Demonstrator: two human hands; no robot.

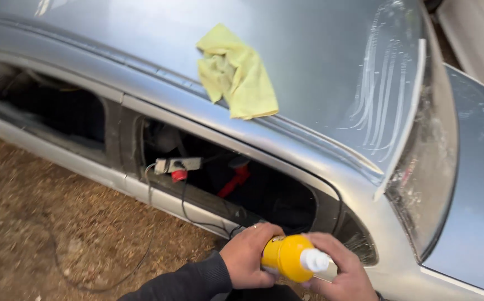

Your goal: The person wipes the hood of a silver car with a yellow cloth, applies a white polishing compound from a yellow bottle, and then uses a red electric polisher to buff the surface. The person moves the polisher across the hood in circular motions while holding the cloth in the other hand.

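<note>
Silver car roof (309, 61) fills the upper view; a yellow cloth (236, 72) lies near its side edge, above the open window (236, 189). Below the window, the left hand (250, 256) grips a yellow bottle (286, 257); the right hand (342, 273) closes around its white cap (314, 260).

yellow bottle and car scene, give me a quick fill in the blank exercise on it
1. Both hands hold a yellow bottle with a ____ cap.
2. The yellow cloth lies on the car's ____.
3. The car is ____ in colour.
4. The left hand wears a ____ on one finger.

Missing words: white; roof; silver; ring
</note>
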